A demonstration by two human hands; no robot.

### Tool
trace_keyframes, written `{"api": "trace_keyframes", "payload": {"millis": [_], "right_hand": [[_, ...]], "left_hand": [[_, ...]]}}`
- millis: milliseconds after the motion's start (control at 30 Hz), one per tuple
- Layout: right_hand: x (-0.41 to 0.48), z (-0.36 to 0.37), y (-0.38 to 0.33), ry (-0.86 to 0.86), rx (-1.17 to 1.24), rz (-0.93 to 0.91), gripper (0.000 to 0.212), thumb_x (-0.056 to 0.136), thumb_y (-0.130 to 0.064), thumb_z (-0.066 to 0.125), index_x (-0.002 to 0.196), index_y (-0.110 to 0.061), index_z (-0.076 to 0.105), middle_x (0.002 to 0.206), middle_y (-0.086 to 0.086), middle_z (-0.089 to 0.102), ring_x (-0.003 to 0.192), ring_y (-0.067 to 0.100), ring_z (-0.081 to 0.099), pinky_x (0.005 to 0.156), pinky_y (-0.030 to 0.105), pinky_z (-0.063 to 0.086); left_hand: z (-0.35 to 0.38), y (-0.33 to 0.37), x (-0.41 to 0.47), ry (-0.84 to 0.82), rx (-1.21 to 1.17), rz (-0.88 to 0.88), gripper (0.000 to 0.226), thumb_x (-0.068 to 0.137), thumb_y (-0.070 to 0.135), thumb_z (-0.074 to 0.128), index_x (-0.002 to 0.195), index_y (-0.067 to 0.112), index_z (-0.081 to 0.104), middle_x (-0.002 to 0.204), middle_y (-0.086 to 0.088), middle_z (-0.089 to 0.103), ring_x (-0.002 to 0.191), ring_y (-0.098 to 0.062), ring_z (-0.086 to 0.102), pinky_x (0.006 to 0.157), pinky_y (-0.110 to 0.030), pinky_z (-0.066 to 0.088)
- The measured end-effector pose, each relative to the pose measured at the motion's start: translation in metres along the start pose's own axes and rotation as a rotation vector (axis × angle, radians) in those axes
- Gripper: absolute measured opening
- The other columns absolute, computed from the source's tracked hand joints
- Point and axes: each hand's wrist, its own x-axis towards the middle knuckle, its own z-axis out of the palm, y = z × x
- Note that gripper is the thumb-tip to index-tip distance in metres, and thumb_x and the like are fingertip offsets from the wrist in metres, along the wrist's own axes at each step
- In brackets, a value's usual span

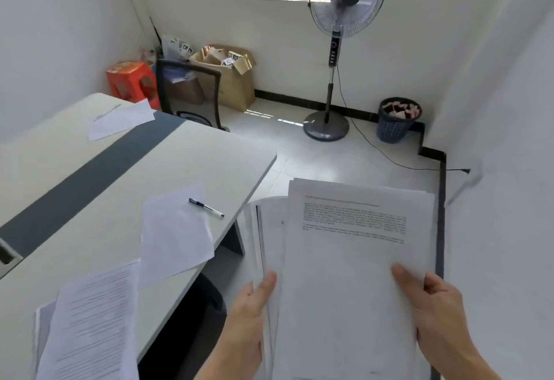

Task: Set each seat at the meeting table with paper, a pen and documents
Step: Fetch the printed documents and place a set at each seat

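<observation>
On the white meeting table with a dark grey stripe [90, 200], at eight o'clock, a printed white document sheet [96, 319] overhangs the near edge; at ten o'clock lies a far set of white sheets [123, 120]; nearer centre, a blank white paper sheet [174, 236] has a black-and-white ballpoint pen [206, 207] across its upper right corner.

The left hand [248, 310] grips the left edge of a loose stack of white printed papers [344, 274] at five o'clock, off the table, thumb on top, fingers hidden beneath; the right hand [434, 310] grips the right edge, thumb on the top sheet.

The paper should be light, limp and slippery, sheet on sheet; the stack is fanned, so I would support both long edges and peel one sheet by a corner.

At eleven o'clock a brown cardboard box [230, 80] holds cardboard scraps and printed tags; at two o'clock a blue mesh waste basket [395, 122] holds crumpled red and white rubbish.
</observation>
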Motion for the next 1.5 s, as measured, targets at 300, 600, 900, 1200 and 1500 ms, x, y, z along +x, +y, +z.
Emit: {"api": "trace_keyframes", "payload": {"millis": [300, 600, 900, 1200, 1500], "right_hand": [[0.121, 0.002, -0.037, 0.120, 0.081, -0.010, 0.014, 0.088, -0.010, 0.064, 0.091, 0.001, 0.071, 0.083, 0.011, 0.078, 0.066, 0.020, 0.073, 0.060, 0.035, 0.063], [0.273, 0.040, -0.114, 0.175, 0.130, -0.072, 0.012, 0.091, -0.013, 0.061, 0.097, -0.007, 0.068, 0.092, 0.007, 0.078, 0.083, 0.023, 0.075, 0.068, 0.033, 0.063], [0.426, 0.051, -0.159, 0.070, 0.190, 0.091, 0.018, 0.094, -0.009, 0.055, 0.100, 0.000, 0.069, 0.092, 0.012, 0.078, 0.074, 0.022, 0.076, 0.057, 0.028, 0.061], [0.630, 0.111, -0.228, -0.248, 0.109, 0.247, 0.022, 0.092, -0.010, 0.053, 0.102, 0.002, 0.068, 0.096, 0.020, 0.075, 0.074, 0.029, 0.075, 0.065, 0.042, 0.062], [0.750, 0.253, -0.259, -0.567, -0.139, 0.266, 0.017, 0.095, -0.005, 0.050, 0.097, 0.000, 0.067, 0.080, 0.012, 0.077, 0.063, 0.023, 0.074, 0.051, 0.032, 0.060]], "left_hand": [[0.068, 0.057, 0.117, -0.035, 0.040, -0.010, 0.043, 0.080, 0.035, 0.062, 0.106, 0.002, 0.065, 0.095, -0.018, 0.075, 0.087, -0.035, 0.073, 0.087, -0.049, 0.054], [0.138, 0.172, 0.252, -0.114, 0.068, 0.028, 0.060, 0.065, 0.051, 0.066, 0.113, 0.015, 0.063, 0.100, -0.012, 0.076, 0.095, -0.036, 0.071, 0.089, -0.052, 0.053], [0.211, 0.247, 0.368, -0.053, 0.092, 0.032, 0.025, 0.093, 0.029, 0.054, 0.087, 0.007, 0.063, 0.068, -0.008, 0.076, 0.057, -0.022, 0.072, 0.062, -0.037, 0.057], [0.272, 0.330, 0.487, 0.102, -0.033, 0.081, 0.052, 0.077, 0.042, 0.060, 0.110, 0.003, 0.067, 0.100, -0.019, 0.075, 0.092, -0.036, 0.072, 0.091, -0.051, 0.052], [0.241, 0.391, 0.543, 0.413, -0.370, 0.138, 0.044, 0.089, 0.041, 0.053, 0.115, 0.006, 0.063, 0.099, -0.010, 0.076, 0.089, -0.028, 0.074, 0.080, -0.041, 0.053]]}}
